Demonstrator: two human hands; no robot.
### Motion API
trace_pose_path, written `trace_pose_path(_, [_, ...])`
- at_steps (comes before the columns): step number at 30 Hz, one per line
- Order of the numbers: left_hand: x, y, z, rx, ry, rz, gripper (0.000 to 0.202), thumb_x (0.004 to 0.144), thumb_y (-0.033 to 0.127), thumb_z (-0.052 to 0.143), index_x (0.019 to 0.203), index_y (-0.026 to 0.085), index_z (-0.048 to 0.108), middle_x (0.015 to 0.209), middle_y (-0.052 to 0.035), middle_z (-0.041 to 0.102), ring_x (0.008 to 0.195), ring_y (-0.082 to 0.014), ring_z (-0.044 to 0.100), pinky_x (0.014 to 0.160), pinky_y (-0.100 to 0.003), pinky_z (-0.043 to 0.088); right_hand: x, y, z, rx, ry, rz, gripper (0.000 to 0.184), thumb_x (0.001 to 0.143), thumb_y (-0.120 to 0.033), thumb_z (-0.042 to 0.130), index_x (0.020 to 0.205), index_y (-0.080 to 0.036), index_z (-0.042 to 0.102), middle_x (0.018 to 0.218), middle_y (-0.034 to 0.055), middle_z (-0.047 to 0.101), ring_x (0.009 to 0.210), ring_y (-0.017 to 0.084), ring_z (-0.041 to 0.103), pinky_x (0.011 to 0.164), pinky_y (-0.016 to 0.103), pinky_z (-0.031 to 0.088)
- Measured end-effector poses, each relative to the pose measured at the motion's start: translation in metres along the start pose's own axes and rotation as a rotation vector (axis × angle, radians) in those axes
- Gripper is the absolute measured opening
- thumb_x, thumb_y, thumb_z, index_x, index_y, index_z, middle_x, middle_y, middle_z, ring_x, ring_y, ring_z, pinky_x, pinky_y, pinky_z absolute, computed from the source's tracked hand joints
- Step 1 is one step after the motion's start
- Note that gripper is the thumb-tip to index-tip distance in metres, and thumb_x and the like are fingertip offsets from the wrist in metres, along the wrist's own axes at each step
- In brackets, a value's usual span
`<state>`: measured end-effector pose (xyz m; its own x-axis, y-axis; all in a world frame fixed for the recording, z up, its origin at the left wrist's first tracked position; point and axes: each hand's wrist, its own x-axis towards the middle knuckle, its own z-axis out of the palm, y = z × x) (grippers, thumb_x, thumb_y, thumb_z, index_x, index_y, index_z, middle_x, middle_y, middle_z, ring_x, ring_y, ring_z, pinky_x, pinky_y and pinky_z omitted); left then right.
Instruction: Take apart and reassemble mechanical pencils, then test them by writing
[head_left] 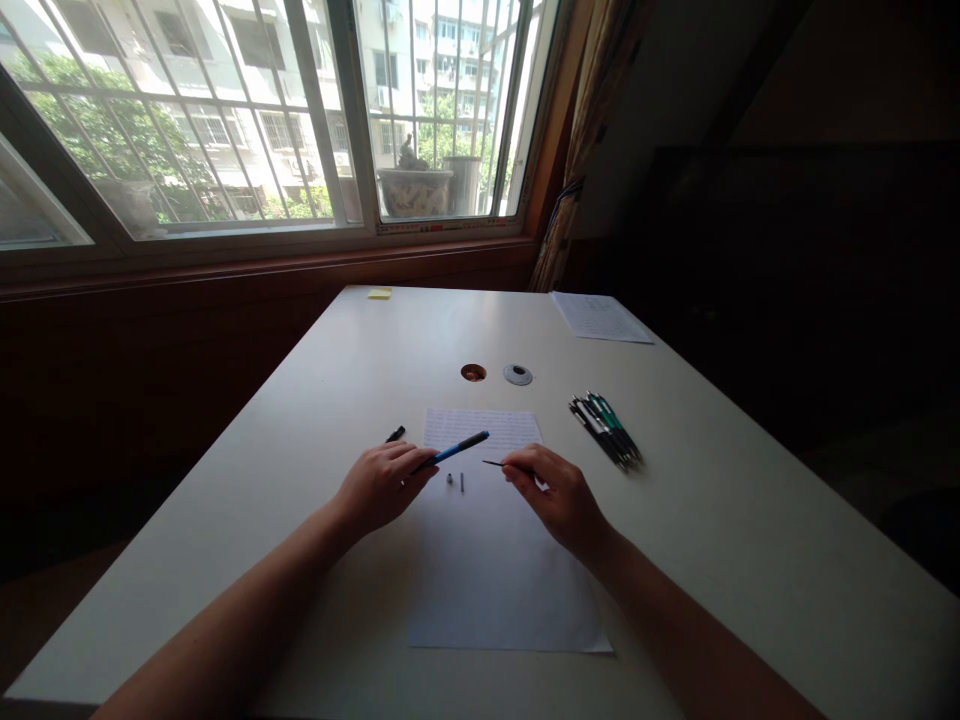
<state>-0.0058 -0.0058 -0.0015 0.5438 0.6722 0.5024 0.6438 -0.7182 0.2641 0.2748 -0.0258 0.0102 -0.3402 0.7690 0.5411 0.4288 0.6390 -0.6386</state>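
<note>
My left hand (384,482) is closed on a blue pen barrel (459,447) with a dark grip, which points up and to the right. In my right hand (556,490) a thin dark pen refill (492,463) is pinched, its tip turned left toward the barrel. The two parts are apart. Between the hands, on a sheet of paper (502,590) with lines of writing at its top, lie a small pen tip cone (449,479) and a little spring (462,482). A black pen or cap (395,434) shows partly beyond my left hand.
Several black and green pens (606,430) lie in a bundle to the right on the white table (315,400). Farther back are a cable hole (473,373), its round cover (517,375), yellow sticky notes (379,294) and written papers (600,316). A barred window stands behind.
</note>
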Motion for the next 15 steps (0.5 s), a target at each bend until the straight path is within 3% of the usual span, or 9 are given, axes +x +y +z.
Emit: trace_pose_path(15, [0.0004,-0.0008,0.0007,0.002,0.007,0.015,0.024,0.098,0.030,0.050,0.113,0.018,0.065,0.086,-0.0069,0.071,0.072,-0.0171,0.065,0.066,-0.028,0.051,-0.0005,0.0004,-0.0009,0.000,-0.010,0.003,0.008,0.097,-0.023,0.055,0.099,-0.022,0.062,0.086,0.0041,0.062,0.079,0.018,0.058,0.071,0.031,0.049])
